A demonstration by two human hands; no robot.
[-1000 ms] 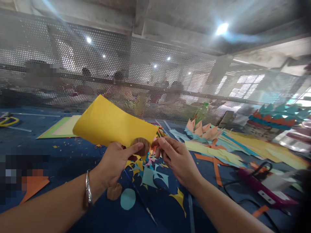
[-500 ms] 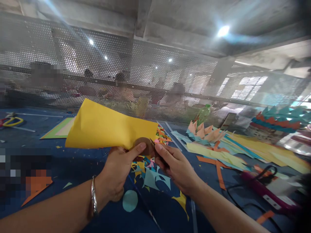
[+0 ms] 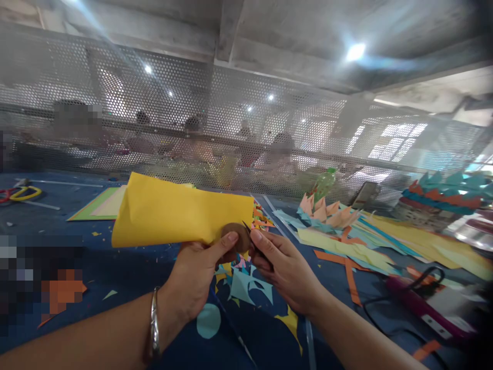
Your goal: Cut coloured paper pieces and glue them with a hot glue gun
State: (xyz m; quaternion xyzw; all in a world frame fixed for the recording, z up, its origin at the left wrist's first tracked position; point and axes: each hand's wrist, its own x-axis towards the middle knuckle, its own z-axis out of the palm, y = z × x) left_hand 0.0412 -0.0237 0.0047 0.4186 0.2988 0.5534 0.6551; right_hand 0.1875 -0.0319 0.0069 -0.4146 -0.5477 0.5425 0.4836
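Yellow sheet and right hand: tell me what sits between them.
In the head view, a brown paper disc sits between the yellow sheet and the right hand, pinned by the left hand thumb.

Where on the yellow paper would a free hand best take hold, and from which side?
The yellow paper is pinched only at its lower right corner by the left hand, against a brown disc. The right hand works at that corner. The far left end hangs unsupported, so pinching that edge from the left would probably steady it best.
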